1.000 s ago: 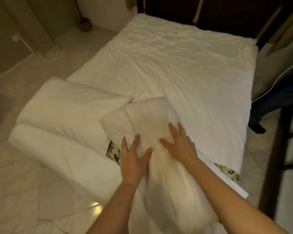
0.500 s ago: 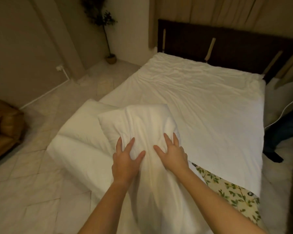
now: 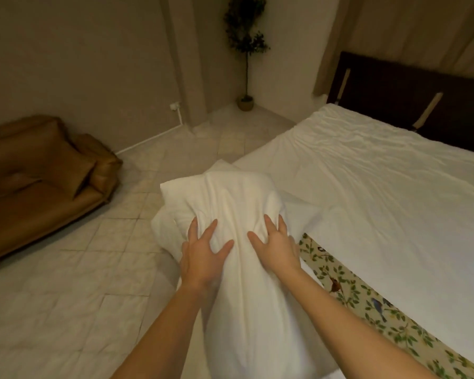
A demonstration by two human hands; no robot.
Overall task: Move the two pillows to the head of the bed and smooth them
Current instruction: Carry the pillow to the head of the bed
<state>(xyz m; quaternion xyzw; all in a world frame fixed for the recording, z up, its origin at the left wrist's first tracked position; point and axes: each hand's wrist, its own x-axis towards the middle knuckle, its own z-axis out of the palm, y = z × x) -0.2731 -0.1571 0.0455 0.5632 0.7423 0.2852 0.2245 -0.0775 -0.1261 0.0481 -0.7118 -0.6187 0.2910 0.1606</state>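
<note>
Bed (image 3: pixel 394 192) carries a wrinkled white sheet (image 3: pixel 367 160).

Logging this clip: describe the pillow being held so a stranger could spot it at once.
Start at the white bed on the right and go to its near corner. There, both hands grip a white pillow lengthwise, its case bunched. The second pillow only peeks out behind it, untouched.

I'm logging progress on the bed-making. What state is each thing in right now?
Pillow: lifted, bunched, gripped by both hands, not yet at the headboard.
Left hand: fingers spread, pressing into the pillow.
Right hand: fingers spread, gripping the pillow.
Second pillow: mostly hidden behind the first.
Bed sheet: wrinkled, no pillow on it near the headboard.
Headboard: nothing resting against it.
</note>
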